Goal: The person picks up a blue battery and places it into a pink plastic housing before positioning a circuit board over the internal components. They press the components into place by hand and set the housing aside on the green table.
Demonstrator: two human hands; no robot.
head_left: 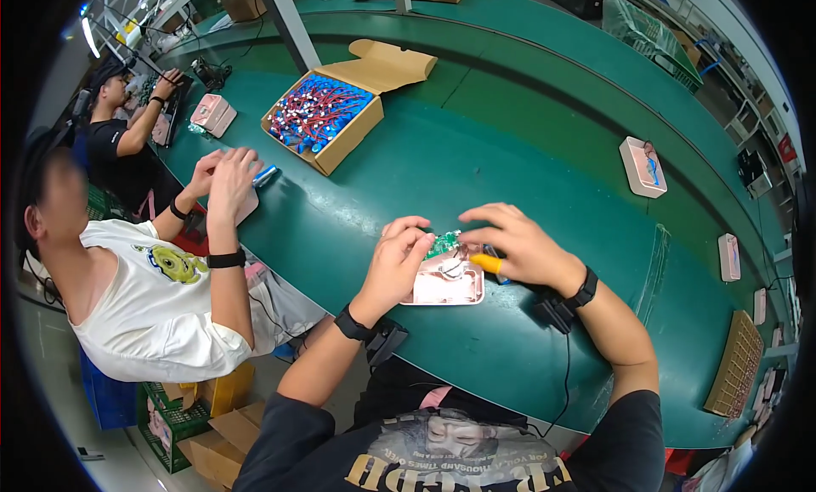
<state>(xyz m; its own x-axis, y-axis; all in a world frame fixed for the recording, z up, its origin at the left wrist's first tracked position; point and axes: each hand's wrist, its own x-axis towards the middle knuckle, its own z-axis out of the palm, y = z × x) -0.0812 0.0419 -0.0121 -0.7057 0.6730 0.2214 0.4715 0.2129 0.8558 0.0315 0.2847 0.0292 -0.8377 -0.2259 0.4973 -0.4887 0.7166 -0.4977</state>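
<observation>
Our fingers meet over a pink case (446, 284) lying on the green belt (476, 161): the left hand (395, 262) curls its fingertips together, pinching the edge of a small green board (443, 243) above the case, while the right hand (518, 241) arches over it with fingers spread and a yellow tool (486, 262) tucked beneath them. We wear a black wrist strap on each arm. Beyond our fingertips the belt curves away through a workshop with benches and racks. We count one open carton (327, 118) of blue parts up and to the left of our fingers, and three more pink cases out to the right along the belt, the nearest (643, 166) well apart from us. Left of our left hand, two other people sit at the belt; the nearer one's hands (223, 173) rest on another pink piece. Nothing lies between our fingers and the case.
</observation>
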